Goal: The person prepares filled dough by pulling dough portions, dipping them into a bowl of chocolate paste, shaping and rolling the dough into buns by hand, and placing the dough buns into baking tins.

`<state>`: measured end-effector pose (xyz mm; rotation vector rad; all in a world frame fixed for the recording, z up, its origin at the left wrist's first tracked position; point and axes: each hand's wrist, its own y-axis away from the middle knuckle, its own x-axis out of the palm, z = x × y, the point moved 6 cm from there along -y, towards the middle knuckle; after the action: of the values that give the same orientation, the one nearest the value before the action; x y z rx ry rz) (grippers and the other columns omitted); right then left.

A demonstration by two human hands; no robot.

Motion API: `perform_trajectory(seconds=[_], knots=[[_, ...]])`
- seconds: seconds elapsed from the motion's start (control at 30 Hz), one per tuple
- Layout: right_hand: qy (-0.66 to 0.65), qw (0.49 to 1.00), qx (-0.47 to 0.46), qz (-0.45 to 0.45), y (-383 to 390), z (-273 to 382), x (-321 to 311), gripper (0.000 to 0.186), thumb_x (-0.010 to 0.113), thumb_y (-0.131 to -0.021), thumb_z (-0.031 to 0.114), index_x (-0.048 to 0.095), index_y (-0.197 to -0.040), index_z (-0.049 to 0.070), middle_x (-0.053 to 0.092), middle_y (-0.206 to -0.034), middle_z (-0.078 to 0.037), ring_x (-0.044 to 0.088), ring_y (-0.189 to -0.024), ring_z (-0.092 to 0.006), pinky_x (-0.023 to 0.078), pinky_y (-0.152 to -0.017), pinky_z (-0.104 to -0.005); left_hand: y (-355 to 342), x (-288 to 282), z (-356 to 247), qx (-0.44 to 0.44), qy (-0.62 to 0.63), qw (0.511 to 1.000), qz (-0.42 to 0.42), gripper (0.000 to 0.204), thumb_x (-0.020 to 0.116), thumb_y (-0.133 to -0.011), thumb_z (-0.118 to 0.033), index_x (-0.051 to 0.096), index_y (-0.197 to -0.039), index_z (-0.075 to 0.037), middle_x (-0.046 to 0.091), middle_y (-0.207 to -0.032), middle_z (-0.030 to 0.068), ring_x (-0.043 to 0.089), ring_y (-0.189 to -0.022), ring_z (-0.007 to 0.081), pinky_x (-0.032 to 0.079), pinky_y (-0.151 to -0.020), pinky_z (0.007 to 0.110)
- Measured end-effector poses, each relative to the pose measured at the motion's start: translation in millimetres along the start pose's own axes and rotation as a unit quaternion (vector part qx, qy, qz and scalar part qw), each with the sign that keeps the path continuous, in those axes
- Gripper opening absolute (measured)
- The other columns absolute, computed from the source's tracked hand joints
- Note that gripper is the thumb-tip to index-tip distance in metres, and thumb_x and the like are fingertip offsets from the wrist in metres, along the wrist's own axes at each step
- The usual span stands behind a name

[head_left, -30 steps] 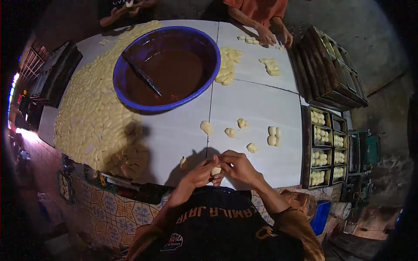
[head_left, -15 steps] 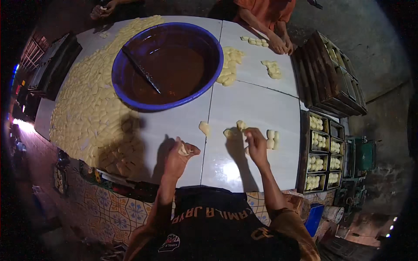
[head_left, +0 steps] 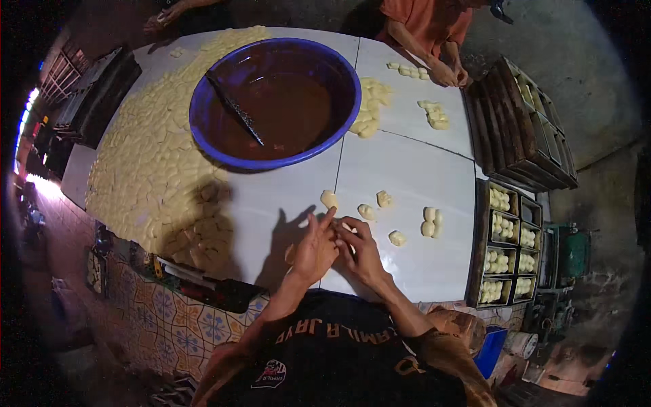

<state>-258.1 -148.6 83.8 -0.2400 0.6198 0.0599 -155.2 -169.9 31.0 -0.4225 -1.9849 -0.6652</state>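
My left hand (head_left: 315,249) is held palm up over the near part of the white table, its fingers stretched out. Against those fingers my right hand (head_left: 361,249) presses with bent, closed fingertips; whatever lies between the hands is mostly hidden. Just beyond them a flat pale dough piece (head_left: 329,199) rests on the table. To its right lie more small lumps: a dough lump (head_left: 367,212), a second lump (head_left: 384,199) and a third lump (head_left: 397,238). Farther right sits a cluster of dough rolls (head_left: 432,222). Partly behind my left hand shows another dough piece (head_left: 290,254).
A blue basin (head_left: 271,163) of brown liquid holds a dark stick (head_left: 234,108). Many dough pieces (head_left: 146,156) cover the table's left. Divided baking tins (head_left: 498,247) with dough stand at right, below stacked tins (head_left: 515,129). Across the table, a co-worker's hands (head_left: 451,73) handle dough.
My right hand has left a dough lump on the table and come left to meet my left hand. My left hand, earlier holding dough, has moved right with fingers stretched. The view has shifted slightly.
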Motion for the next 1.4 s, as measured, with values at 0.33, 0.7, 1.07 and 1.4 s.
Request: perform_trajectory(seconds=[0.33,0.7,1.07,1.4], knots=[[-0.172,0.98,0.022,-0.102,-15,2,-17,0.027,0.054,-0.096,0.013,0.065,-0.114,-0.003,0.047,-0.111,-0.007,0.05,-0.083,-0.0112,0.043,-0.068,-0.0234,27,41,-35,0.289,-0.485,0.819,-0.104,0.021,0.069,-0.086,-0.006,0.069,-0.105,0.003,0.066,-0.107,0.0075,0.061,-0.092,0.0106,0.049,-0.078,0.024],[-0.318,0.947,0.025,0.044,-34,-1,-12,0.065,0.063,-0.088,0.047,0.043,-0.134,0.005,0.049,-0.126,-0.01,0.047,-0.12,-0.0238,0.041,-0.098,-0.0378,1,29,5,-0.047,0.222,0.968,0.105,0.062,0.061,-0.087,-0.041,0.048,-0.128,0.004,0.054,-0.128,0.0159,0.053,-0.114,0.0241,0.042,-0.098,0.038],[-0.351,0.929,0.074,0.088,-50,-41,20,0.112,0.044,-0.072,0.085,0.018,-0.152,0.012,0.016,-0.155,-0.009,0.041,-0.123,-0.029,0.048,-0.086,-0.045,-186,14,-200,0.115,-0.83,0.536,-0.104,0.095,0.022,-0.089,-0.075,0.056,-0.123,0.007,0.058,-0.122,0.0266,0.052,-0.12,0.0411,0.039,-0.101,0.046],[-0.592,0.787,0.168,-0.041,-61,-49,16,0.078,0.063,-0.088,0.044,0.029,-0.146,0.006,0.038,-0.141,-0.013,0.052,-0.112,-0.0224,0.049,-0.082,-0.0354,-121,70,-176,0.023,-0.583,0.807,-0.086,0.101,0.016,-0.087,-0.079,0.067,-0.108,0.006,0.068,-0.094,0.0182,0.065,-0.087,0.0209,0.049,-0.077,0.031]])
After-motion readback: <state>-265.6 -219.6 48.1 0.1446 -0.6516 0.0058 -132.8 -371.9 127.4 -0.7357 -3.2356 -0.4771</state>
